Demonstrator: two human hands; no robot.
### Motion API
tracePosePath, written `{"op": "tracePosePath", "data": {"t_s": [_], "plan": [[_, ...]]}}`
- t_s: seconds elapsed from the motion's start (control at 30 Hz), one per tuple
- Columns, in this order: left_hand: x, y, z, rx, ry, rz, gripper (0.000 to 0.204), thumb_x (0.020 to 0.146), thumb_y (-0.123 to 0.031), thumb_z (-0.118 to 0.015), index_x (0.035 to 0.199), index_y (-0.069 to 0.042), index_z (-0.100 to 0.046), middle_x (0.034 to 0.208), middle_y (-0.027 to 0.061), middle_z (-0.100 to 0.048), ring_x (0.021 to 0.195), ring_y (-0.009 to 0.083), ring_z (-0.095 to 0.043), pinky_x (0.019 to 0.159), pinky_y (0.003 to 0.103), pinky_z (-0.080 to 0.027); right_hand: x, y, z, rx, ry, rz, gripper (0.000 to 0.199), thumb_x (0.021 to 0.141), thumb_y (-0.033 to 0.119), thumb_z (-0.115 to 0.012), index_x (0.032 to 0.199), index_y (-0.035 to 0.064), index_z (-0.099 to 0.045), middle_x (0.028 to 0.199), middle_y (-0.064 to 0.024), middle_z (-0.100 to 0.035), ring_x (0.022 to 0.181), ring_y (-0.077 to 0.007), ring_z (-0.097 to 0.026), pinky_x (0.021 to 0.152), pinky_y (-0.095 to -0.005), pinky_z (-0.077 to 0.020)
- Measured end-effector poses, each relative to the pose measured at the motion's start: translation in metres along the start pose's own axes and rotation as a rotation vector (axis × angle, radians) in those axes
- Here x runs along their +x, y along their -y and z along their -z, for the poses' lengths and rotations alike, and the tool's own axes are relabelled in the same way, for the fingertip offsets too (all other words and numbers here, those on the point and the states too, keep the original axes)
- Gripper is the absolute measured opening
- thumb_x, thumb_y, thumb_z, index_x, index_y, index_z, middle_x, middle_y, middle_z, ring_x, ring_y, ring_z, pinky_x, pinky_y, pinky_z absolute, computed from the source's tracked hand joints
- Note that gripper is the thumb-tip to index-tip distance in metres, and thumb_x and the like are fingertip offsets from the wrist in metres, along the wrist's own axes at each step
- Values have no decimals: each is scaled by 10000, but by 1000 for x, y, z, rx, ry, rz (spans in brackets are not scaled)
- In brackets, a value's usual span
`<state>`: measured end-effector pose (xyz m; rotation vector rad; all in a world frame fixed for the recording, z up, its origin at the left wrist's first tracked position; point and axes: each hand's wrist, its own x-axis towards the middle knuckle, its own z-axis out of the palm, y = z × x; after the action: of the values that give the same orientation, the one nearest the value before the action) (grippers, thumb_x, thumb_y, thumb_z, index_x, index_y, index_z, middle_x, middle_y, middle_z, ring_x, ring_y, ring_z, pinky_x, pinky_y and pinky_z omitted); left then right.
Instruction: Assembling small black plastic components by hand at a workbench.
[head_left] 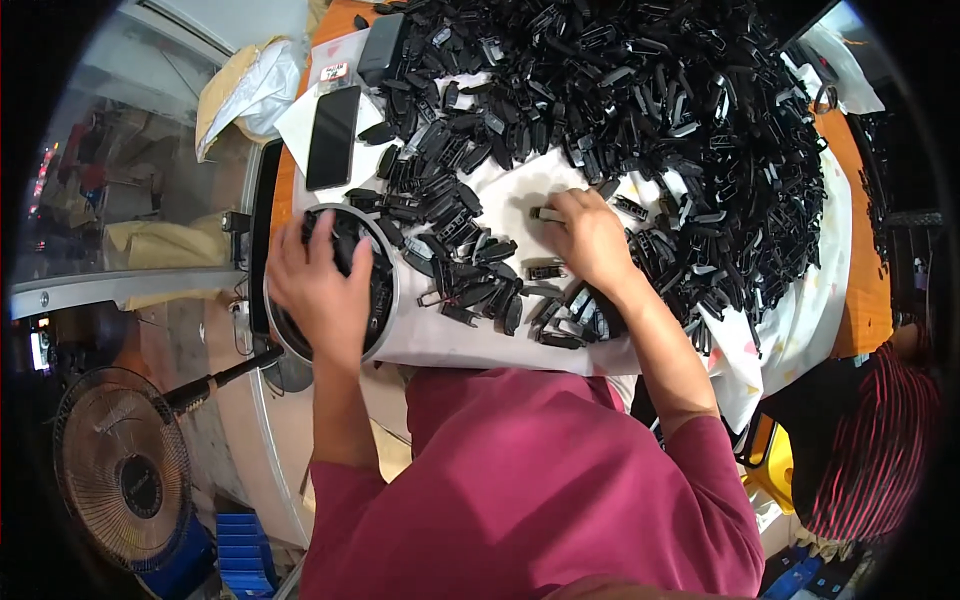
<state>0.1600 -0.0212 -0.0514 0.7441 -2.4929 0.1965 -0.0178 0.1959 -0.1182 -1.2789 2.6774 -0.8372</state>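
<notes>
My left hand [325, 285] is over a round, pale-rimmed container [388, 322] at the table's left edge, its fingers spread. Dark pieces lie inside the container, partly hidden under that hand. Near the middle of the white-covered tabletop, my right hand [590, 235] pinches a small black plastic part [545, 213] between thumb and fingers. Just below it, a similar black piece [545, 272] lies on the cloth. Loose black parts [440, 195] are scattered between my two hands, and what kind of part they are I cannot tell.
A large heap of black parts [700, 130] covers the table's far and right side. A phone [333, 138] lies on white paper at the left, below a dark box [382, 48]. A fan [125, 470] stands at lower left. A person in a striped garment [870, 450] is at right.
</notes>
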Motion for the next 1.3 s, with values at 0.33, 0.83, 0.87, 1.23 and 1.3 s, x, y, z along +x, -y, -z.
{"op": "tracePosePath", "data": {"t_s": [0.33,0.83,0.87,1.23,1.3], "plan": [[16,-91,-69,-44,345,-263,182,704,-192,-608,847,-89,-653,869,37,-617,882,234,-511,715,381,-358,-21,1,11,302,-60,-294,279,765,90,-617,1024,-14,-604,804,-164,-638,614,-239,-620,613,-323,-495],[2,-134,-9,-2039,482,284,344,822,-19,-610,1142,54,-509,1005,80,-541,830,138,-586,668,237,-510,-38,55,45,1287,-306,-171,308,851,8,-567,1154,-21,-522,981,-85,-604,749,-117,-582,644,-230,-496],[-1,-133,-9,-2004,549,300,336,815,-5,-614,1130,59,-514,1016,88,-543,810,147,-598,684,240,-517,-40,54,41,1287,-305,-172,308,851,8,-567,1154,-21,-522,981,-85,-604,749,-117,-582,644,-230,-496],[12,-125,8,-1435,362,-72,251,808,-96,-640,1033,3,-590,897,116,-614,766,161,-629,658,258,-515,-36,42,70,545,-430,187,301,760,-51,-598,1049,30,-622,938,-118,-616,773,-215,-591,682,-282,-477],[14,-121,6,-1306,304,-191,258,803,-100,-643,1037,-5,-591,886,119,-616,762,169,-624,663,263,-508,-36,39,81,419,-410,202,341,715,-63,-602,1039,40,-630,894,-109,-607,731,-241,-570,637,-297,-474]]}}
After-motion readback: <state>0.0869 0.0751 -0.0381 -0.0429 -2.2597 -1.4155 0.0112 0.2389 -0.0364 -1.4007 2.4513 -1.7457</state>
